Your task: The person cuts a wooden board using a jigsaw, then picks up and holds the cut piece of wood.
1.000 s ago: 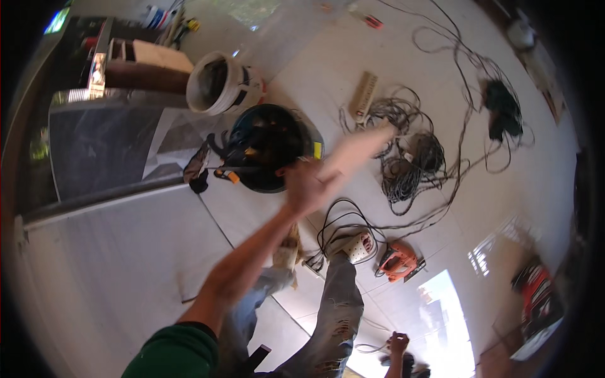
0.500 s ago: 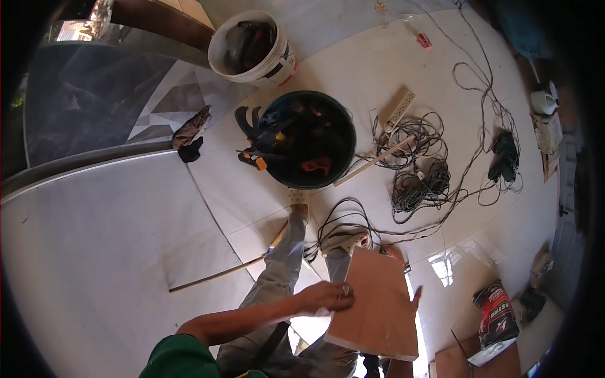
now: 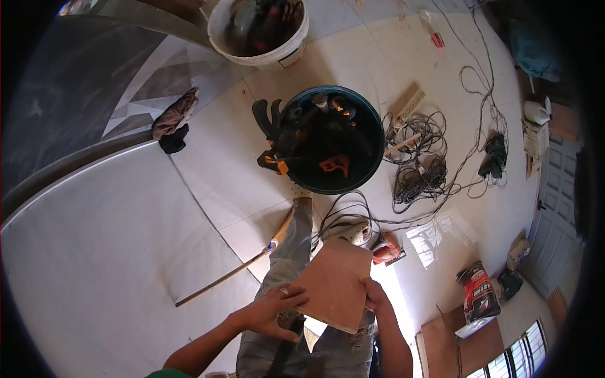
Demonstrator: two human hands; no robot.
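A flat reddish-brown wooden board (image 3: 335, 280) lies tilted over my legs. My right hand (image 3: 375, 295) grips its right edge, thumb on the top face and the other fingers hidden underneath. My left hand (image 3: 275, 309), a ring on one finger, is open with fingers spread; its fingertips touch the board's lower left edge and its thumb stands apart. Beyond my feet stands a dark green tub (image 3: 380, 142) holding tools hard to make out, with a black and orange clamp (image 3: 272, 135) over its left rim. An orange power tool (image 3: 386, 247) sits beside my right foot.
A white bucket (image 3: 277, 62) of tools stands behind the tub. Coiled cables (image 3: 419, 183) and a power strip (image 3: 411, 104) lie to the right. A long stick (image 3: 220, 278) rests on the left. A red and black bag (image 3: 479, 293) is at the lower right.
The board has shifted left and turned. My left hand has slid from its face to its lower left edge and spread its fingers. More of my right hand now shows. The view has shifted.
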